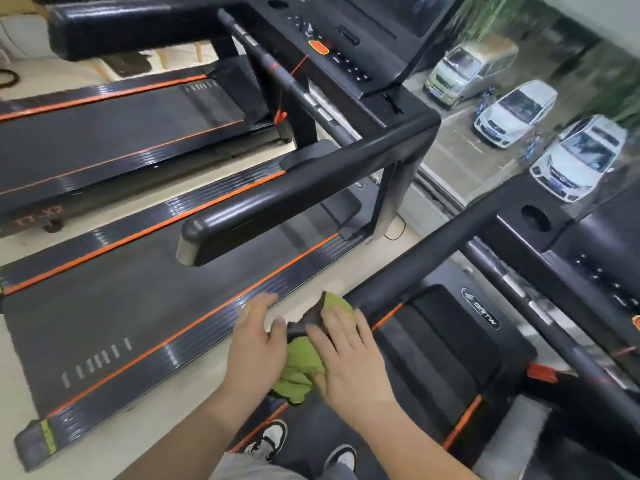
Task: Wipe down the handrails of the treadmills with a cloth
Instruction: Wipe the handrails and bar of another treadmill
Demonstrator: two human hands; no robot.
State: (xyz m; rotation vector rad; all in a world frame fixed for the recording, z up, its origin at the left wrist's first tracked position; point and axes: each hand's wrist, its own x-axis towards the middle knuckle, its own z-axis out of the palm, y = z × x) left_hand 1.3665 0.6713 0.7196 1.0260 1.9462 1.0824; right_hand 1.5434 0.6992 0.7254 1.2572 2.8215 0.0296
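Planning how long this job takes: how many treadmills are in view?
3: the far treadmill at upper left, the middle treadmill beside the person, and the near treadmill under their feet. Others may lie outside the frame.

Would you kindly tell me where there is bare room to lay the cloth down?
The middle treadmill's belt is bare, and so is the cream floor strip between its deck and the near handrail. The handrail's end is crowded: left hand, right hand and green cloth sit there.

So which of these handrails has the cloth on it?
The nearest handrail, bottom centre: the green cloth is draped over its end under the right hand. The middle handrail and far handrail are bare.
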